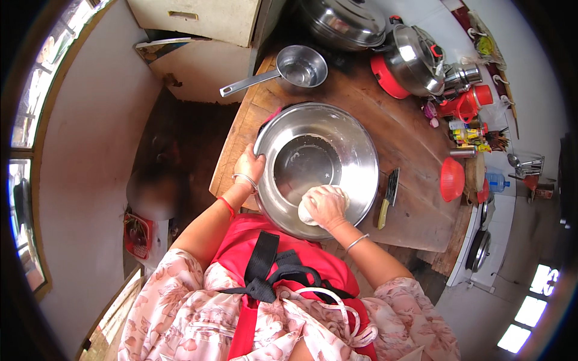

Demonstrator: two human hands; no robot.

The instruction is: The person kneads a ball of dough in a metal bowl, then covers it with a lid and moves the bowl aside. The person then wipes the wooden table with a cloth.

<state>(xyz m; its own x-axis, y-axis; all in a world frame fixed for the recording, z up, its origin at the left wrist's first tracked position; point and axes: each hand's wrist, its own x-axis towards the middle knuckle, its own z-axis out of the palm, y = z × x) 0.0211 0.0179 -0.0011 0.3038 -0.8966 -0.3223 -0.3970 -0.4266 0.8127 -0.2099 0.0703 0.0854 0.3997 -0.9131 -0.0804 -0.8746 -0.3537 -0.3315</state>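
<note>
A wide stainless steel basin (361,149) stands at the table's near edge, with flour traces on its inner wall and bottom. My left hand (249,166) grips the basin's rim at the left, thumb on the inside. Inside the basin, at its near right, lies a ball of pale dough (308,214). My right hand (326,205) rests on top of the dough with its fingers curled over it; the palm side is hidden. To the right of the basin a knife (389,198) with a dark blade and yellowish handle lies on the wooden table (420,216).
Beyond the basin is a steel saucepan (301,67), its handle pointing left. Large lidded steel pots (345,22) stand at the back, near a red-based electric pot (390,76). Bottles, a red plastic bowl (452,179) and a round wooden board (474,178) line the right side.
</note>
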